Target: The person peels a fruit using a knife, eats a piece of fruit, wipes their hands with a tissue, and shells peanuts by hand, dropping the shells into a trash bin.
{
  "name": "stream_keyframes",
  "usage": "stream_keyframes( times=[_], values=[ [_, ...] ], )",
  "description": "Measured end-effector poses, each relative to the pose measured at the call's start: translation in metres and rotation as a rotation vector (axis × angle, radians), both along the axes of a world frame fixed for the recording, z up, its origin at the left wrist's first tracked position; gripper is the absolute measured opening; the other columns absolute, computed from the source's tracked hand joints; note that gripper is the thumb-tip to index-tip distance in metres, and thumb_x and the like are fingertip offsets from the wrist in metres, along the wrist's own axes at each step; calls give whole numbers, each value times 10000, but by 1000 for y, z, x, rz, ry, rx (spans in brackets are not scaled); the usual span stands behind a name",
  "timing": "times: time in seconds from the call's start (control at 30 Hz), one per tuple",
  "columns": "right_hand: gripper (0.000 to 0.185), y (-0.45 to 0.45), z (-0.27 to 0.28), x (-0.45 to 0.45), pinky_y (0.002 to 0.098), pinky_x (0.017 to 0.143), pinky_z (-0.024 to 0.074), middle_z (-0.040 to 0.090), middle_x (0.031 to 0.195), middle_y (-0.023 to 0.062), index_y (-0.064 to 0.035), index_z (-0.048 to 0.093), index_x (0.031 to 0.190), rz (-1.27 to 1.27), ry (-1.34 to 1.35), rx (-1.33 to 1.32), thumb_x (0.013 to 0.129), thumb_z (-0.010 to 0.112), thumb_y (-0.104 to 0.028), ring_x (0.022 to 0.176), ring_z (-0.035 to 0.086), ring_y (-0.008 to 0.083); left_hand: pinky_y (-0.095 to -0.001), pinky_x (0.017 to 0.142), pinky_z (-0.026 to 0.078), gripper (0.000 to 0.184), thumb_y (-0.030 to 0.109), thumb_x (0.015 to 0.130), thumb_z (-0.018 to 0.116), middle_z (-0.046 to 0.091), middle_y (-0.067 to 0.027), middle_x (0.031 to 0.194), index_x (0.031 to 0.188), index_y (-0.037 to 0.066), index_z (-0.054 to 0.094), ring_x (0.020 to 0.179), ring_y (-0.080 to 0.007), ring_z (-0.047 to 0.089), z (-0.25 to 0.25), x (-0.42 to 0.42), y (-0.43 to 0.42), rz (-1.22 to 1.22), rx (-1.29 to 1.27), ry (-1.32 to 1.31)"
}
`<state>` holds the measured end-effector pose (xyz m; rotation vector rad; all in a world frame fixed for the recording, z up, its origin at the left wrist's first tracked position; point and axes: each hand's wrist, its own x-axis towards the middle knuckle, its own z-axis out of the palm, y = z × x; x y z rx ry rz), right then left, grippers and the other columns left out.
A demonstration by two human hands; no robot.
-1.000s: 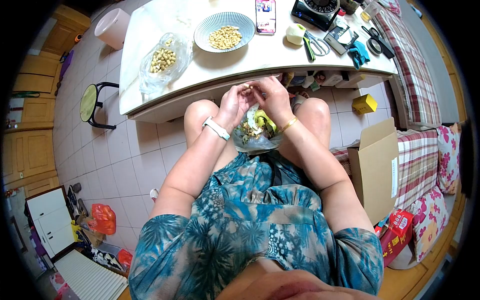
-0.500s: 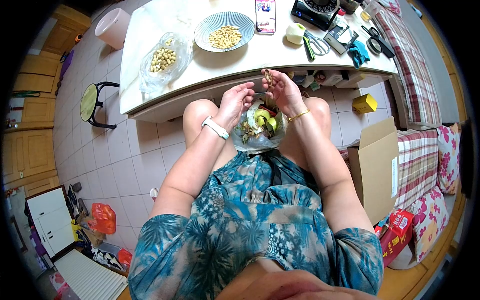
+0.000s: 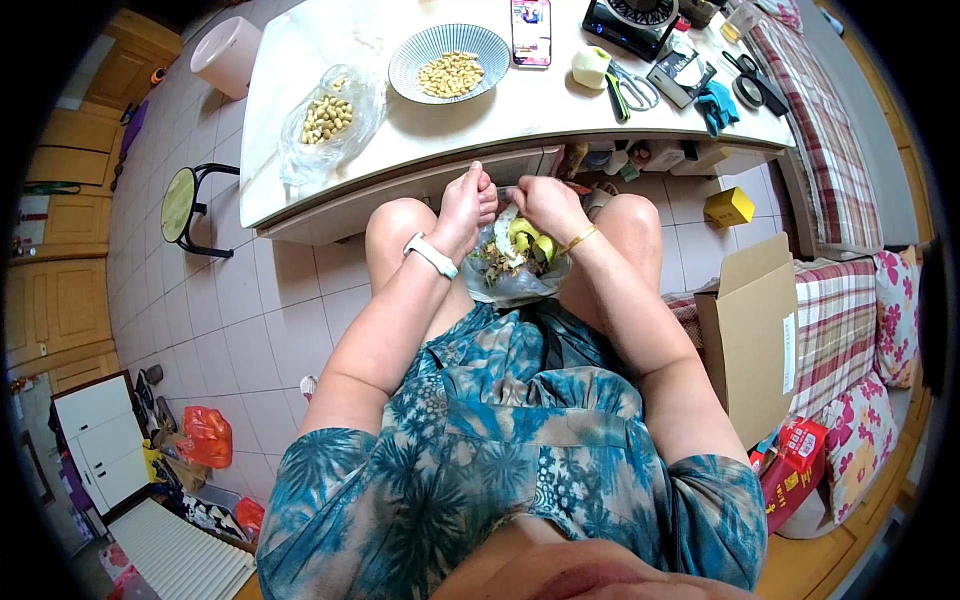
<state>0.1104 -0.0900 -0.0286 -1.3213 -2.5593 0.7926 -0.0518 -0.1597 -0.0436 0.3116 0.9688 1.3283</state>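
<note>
My left hand (image 3: 466, 212) is closed with the thumb on top, and whatever is inside the fingers is hidden. Close by, my right hand (image 3: 552, 208) is turned palm down with its fingers curled in; what they pinch, if anything, does not show. Both hands hover over a plastic waste bag (image 3: 510, 288) between my knees. Yellow-green peels (image 3: 527, 236) and brown scraps fill it. On the table ahead, a striped bowl (image 3: 402, 62) holds pale shelled nuts (image 3: 450, 74). Left of it, a clear plastic bag (image 3: 358, 107) contains tan nuts (image 3: 326, 118).
The white table (image 3: 430, 140) carries a phone (image 3: 531, 33), a partly peeled fruit (image 3: 590, 67), scissors (image 3: 637, 90), a teal cloth (image 3: 717, 107) and a small fan (image 3: 638, 12). A stool (image 3: 180, 208) stands left, a cardboard box (image 3: 750, 350) right.
My right hand has turned palm down and lowered toward the bag; the brown shell piece it held up is out of sight. My left hand has closed into a fist.
</note>
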Motion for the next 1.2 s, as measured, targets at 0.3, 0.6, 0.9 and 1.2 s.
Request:
stream_keyframes(
  times=[0.3,0.6,0.9,1.2],
  values=[
    [290,-5,-14,2,455,818,578,736,971,176,-62,762,919,198,-259,-58,910,641,-325,935,722,345,-196,498,366,201,157,1070,442,552,-6,835,1111,19,582,664,-71,480,0,6,2,-31,-98,137],
    [80,-3,6,-3,437,762,553,628,895,119,-72,700,895,15,348,388,845,645,-101,903,638,322,-252,716,545,271,122,1075,412,676,-86,1031,1232,-23,580,848,-121,653,6,9,2,-60,-98,189],
    [139,2,14,0,434,767,525,633,906,97,-72,706,904,31,537,457,770,691,-41,884,627,311,-426,1039,520,522,372,1109,304,638,-158,1180,1314,-52,529,1104,-257,643,7,6,3,1,13,-125],
    [118,-1,10,-5,406,744,479,615,903,69,-96,710,869,211,456,511,753,727,-105,888,603,275,-369,952,553,453,362,1105,347,677,-95,1103,1237,5,592,1026,-195,666,-8,2,3,-45,20,-66]
  ],
)
